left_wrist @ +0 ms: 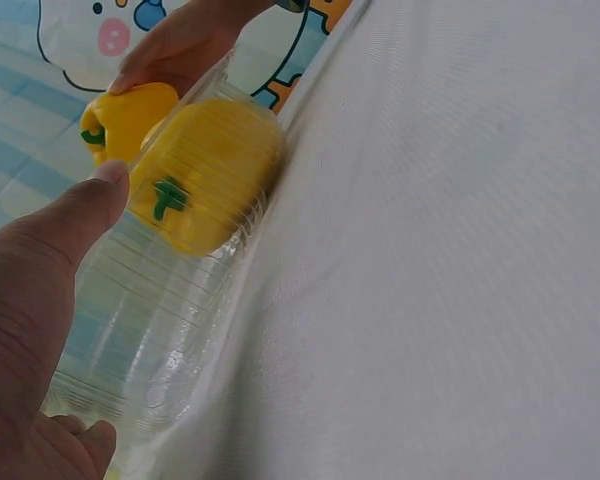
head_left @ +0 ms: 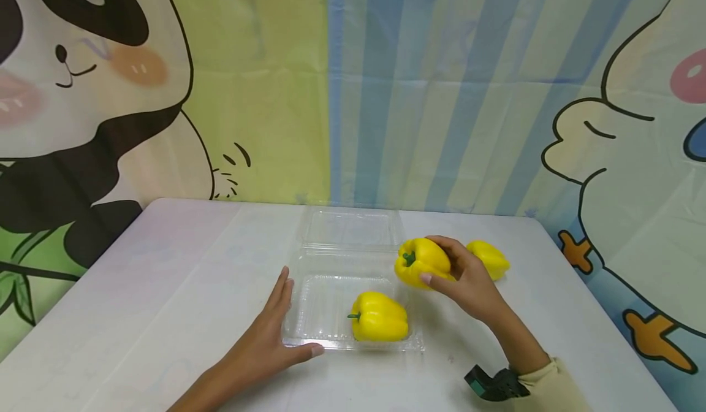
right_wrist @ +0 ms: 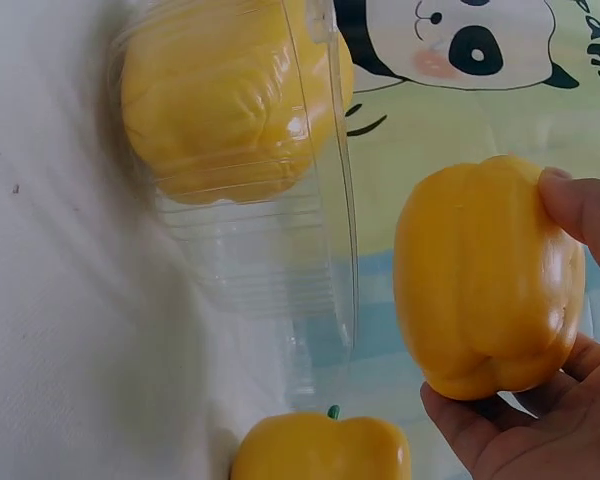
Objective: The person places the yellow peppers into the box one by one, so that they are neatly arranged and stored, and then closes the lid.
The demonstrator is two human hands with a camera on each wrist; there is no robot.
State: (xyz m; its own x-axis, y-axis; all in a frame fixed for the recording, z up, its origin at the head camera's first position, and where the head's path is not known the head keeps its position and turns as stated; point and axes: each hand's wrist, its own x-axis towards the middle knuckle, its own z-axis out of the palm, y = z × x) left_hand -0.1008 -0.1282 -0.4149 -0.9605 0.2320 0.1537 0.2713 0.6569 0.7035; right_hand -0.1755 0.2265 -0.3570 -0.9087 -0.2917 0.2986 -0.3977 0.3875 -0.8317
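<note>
My right hand (head_left: pixel 469 280) grips a yellow bell pepper (head_left: pixel 421 262) by its sides, with its green stem facing left. This pepper is raised over the right edge of a clear plastic container (head_left: pixel 320 308) whose lid (head_left: pixel 353 228) lies folded back. Inside the container, near its front right corner, another yellow bell pepper (head_left: pixel 380 317) lies on its side. My left hand (head_left: pixel 265 341) is at the container's front left corner, fingers extended along the left wall and thumb (left_wrist: pixel 100 205) at the front rim.
Beyond my right hand a third yellow bell pepper (head_left: pixel 488 259) lies on the white table (head_left: pixel 182 289), partly hidden by the hand. Behind the table hangs a printed cloth (head_left: pixel 265 81) with cartoon animals. A dark wrist device (head_left: pixel 496 384) sits at my right cuff.
</note>
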